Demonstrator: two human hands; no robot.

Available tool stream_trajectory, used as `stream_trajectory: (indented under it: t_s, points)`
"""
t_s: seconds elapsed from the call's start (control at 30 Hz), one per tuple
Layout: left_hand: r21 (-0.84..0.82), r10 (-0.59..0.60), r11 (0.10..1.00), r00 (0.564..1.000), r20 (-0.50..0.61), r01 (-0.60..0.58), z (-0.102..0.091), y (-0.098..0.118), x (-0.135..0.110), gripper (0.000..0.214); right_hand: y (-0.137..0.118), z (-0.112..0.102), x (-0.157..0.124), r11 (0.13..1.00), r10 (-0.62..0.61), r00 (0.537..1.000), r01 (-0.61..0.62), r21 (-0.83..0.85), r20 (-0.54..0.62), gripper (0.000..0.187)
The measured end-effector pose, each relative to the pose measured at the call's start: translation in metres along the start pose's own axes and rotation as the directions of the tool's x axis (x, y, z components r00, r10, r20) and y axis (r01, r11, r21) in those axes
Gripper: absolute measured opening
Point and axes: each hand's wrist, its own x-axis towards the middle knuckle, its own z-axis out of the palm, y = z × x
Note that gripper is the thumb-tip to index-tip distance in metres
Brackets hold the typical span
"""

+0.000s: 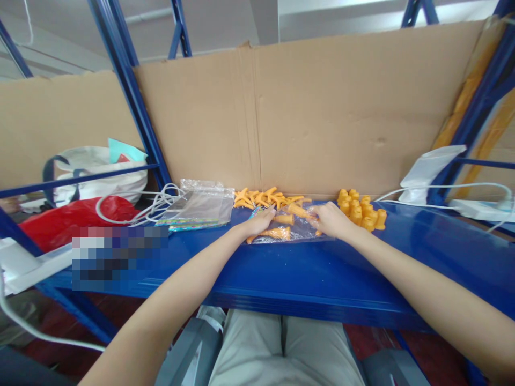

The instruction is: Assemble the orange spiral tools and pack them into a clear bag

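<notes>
A clear plastic bag (308,231) lies on the blue shelf between my two hands, with several orange plastic pieces (279,234) in or under its film. My left hand (261,222) presses on the bag's left part, thumb and fingers closed on the film, where a bit of coloured print shows. At the bag's right end, my right hand (328,219) is closed around the end of an orange plastic piece (298,210); its fingertips are partly hidden. Just behind the bag is a pile of branched orange pieces (257,197). Short orange tube-like pieces (362,210) stand grouped right of my right hand.
A stack of flat clear bags (205,206) with coloured edges lies left of the pile. White cables (161,201) and a red bag (80,220) are farther left. A cardboard sheet (322,118) walls off the back. Blue posts (132,96) stand at both sides.
</notes>
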Motion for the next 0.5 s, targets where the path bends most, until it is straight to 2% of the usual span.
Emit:
stream_trajectory:
  t_s: [0.3,0.4,0.5]
  points:
    - [0.011,0.01,1.0,1.0,0.009,-0.01,-0.001,-0.004,0.001,0.07,0.018,0.005,0.002,0.94,-0.014,1.0,0.017,0.34,-0.012,0.013]
    - [0.015,0.005,1.0,1.0,0.01,-0.006,-0.001,-0.002,0.0,0.068,0.021,0.007,0.003,0.932,-0.005,1.0,0.009,0.362,-0.013,0.015]
    - [0.006,-0.008,1.0,1.0,0.025,0.008,-0.002,0.003,-0.003,0.069,0.02,0.011,0.003,0.951,0.025,1.0,-0.02,0.309,-0.011,0.015]
